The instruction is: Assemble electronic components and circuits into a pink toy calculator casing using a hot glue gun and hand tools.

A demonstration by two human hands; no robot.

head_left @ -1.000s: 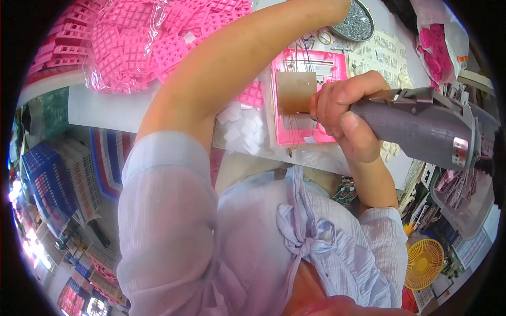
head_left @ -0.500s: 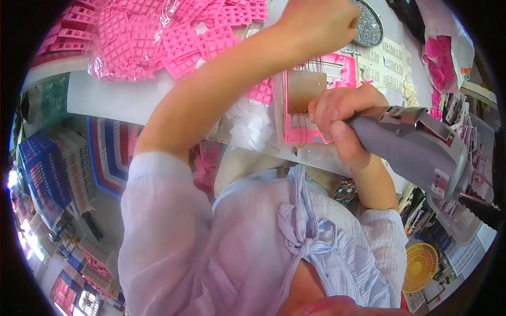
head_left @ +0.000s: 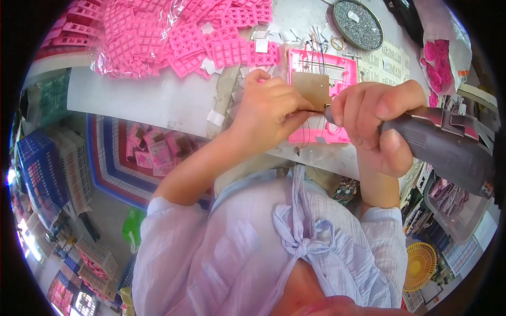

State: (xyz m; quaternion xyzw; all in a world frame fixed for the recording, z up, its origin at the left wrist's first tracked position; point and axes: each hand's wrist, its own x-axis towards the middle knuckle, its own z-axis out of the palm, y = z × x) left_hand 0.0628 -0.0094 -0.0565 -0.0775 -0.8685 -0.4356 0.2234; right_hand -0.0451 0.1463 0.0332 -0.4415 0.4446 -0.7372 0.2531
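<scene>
My right hand [head_left: 379,116] is wrapped round a grey electric screwdriver [head_left: 443,150], held nearly level with its tip pointing left. Its tip is over a pink plastic housing [head_left: 329,138] lying on the table. Inside the housing sits a brown circuit board [head_left: 310,88], with thin wires running out at the top and bottom. My left hand [head_left: 269,108] is closed in a pinch at the screwdriver's tip, beside the board's lower edge. Whatever those fingertips hold is too small to make out.
A round dish [head_left: 363,34] of small screws stands beyond the housing. Pink keypad pieces [head_left: 190,42] are heaped at the far left, partly in a clear bag. White paper squares [head_left: 215,117] lie near my left forearm. Below the table edge stands a striped basket [head_left: 113,158] with pink parts.
My left hand has come back from the screw dish to the board, near the screwdriver's tip. My right hand has shifted slightly right with the screwdriver.
</scene>
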